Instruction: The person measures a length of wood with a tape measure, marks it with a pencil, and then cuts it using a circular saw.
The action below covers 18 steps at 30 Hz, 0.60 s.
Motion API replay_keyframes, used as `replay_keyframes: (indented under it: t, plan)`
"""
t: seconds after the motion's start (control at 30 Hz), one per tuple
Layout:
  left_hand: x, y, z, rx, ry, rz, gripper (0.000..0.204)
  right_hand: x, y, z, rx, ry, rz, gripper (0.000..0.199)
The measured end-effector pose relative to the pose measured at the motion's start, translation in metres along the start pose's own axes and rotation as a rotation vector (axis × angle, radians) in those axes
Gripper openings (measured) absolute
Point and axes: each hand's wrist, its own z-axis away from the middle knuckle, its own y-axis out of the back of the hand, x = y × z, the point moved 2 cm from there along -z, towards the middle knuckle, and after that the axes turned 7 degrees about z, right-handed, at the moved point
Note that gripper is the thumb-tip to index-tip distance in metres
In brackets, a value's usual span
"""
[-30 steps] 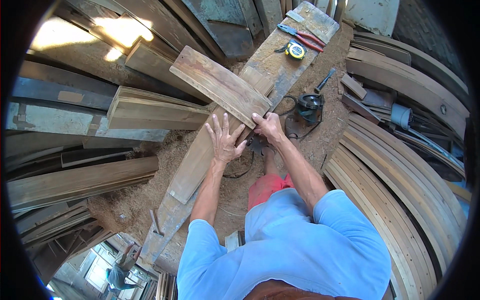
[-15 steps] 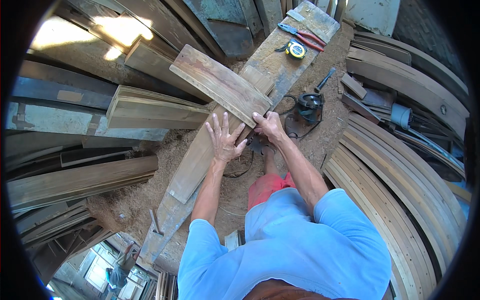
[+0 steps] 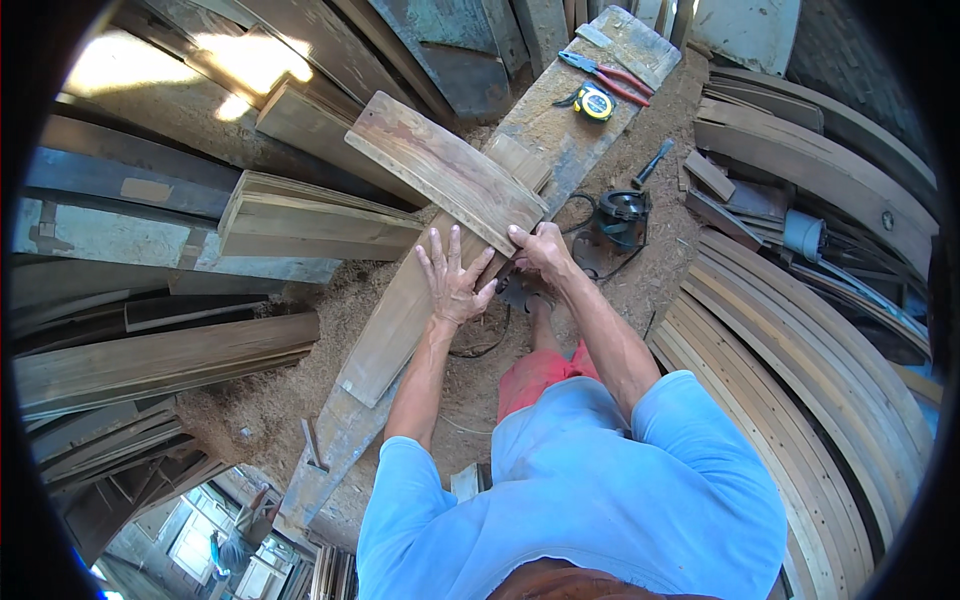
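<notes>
A short reddish-brown board (image 3: 440, 170) lies crosswise over a long pale plank (image 3: 385, 335). My left hand (image 3: 457, 285) rests flat on the long plank with its fingers spread, just beside the short board's lower edge. At that board's near right corner, my right hand (image 3: 541, 250) grips the edge, thumb on top; its other fingers are mostly hidden underneath. Both pieces lie on a paint-stained bench plank (image 3: 335, 435). On its far end are pliers with red handles (image 3: 620, 85) and a yellow and black tape measure (image 3: 594, 103).
A dark corded power tool (image 3: 622, 212) and a dark-handled tool (image 3: 653, 163) lie on the sawdust-covered floor to the right. Curved timber (image 3: 790, 370) is stacked on the right, boards (image 3: 180, 355) on the left. Another person (image 3: 240, 540) stands in the far lower left.
My hands and the boards keep their positions against each other; the whole view shifts very slightly. In the background, the other person's posture changes a little.
</notes>
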Motion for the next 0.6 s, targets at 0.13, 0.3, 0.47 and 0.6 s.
replay_keyframes:
  t: [0.13, 0.3, 0.47, 0.6]
  plan:
    - [0.001, 0.002, -0.001, -0.001, 0.007, 0.013, 0.079, 0.002, 0.000, -0.003, -0.029, 0.024, -0.026, 0.044]
    - [0.002, 0.003, -0.002, -0.007, 0.006, 0.028, 0.081, 0.009, 0.001, -0.006, -0.062, 0.061, -0.013, 0.045]
    - [0.000, 0.003, -0.001, -0.014, 0.005, 0.022, 0.083, 0.010, 0.001, -0.007, -0.097, 0.107, 0.006, 0.045]
    - [0.000, 0.002, -0.001, -0.004, -0.004, 0.016, 0.083, 0.013, 0.001, -0.010, -0.105, 0.119, 0.011, 0.044]
